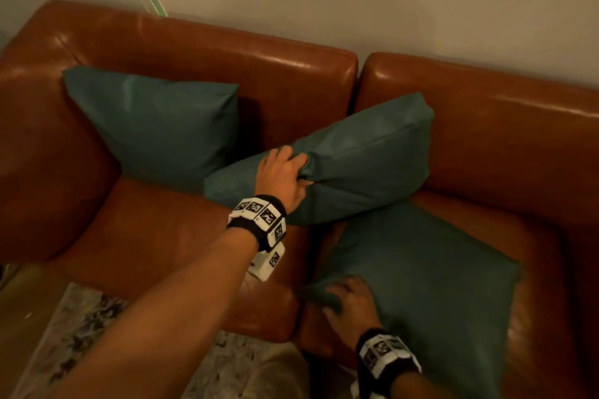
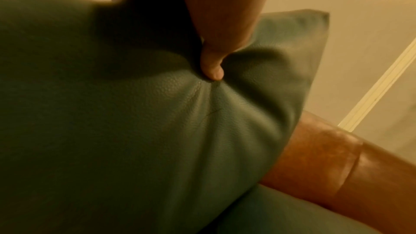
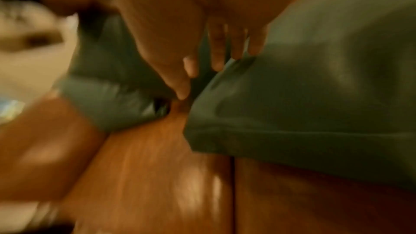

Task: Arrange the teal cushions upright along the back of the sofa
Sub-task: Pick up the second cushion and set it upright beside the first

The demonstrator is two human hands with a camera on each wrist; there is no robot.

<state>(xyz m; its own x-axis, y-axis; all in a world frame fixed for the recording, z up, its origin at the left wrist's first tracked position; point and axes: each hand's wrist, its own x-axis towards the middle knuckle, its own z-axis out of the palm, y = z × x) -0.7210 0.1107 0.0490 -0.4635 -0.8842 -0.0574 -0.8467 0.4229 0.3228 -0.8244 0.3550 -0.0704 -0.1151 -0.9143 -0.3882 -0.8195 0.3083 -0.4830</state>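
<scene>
My L hand (image 1: 285,173) pinches the top edge of the mid cushion (image 1: 353,165), tilted across the sofa (image 1: 207,52) seat gap. R hand (image 1: 351,301) grips the corner of the flat cushion (image 1: 431,272) on the rt seat. Third cushion (image 1: 155,123) leans upright at back left

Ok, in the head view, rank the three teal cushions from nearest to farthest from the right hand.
1. Flat cushion, on the right seat, its corner held by the right hand.
2. Middle cushion, tilted across the seat gap, held by the left hand.
3. Upright cushion, far left.
</scene>
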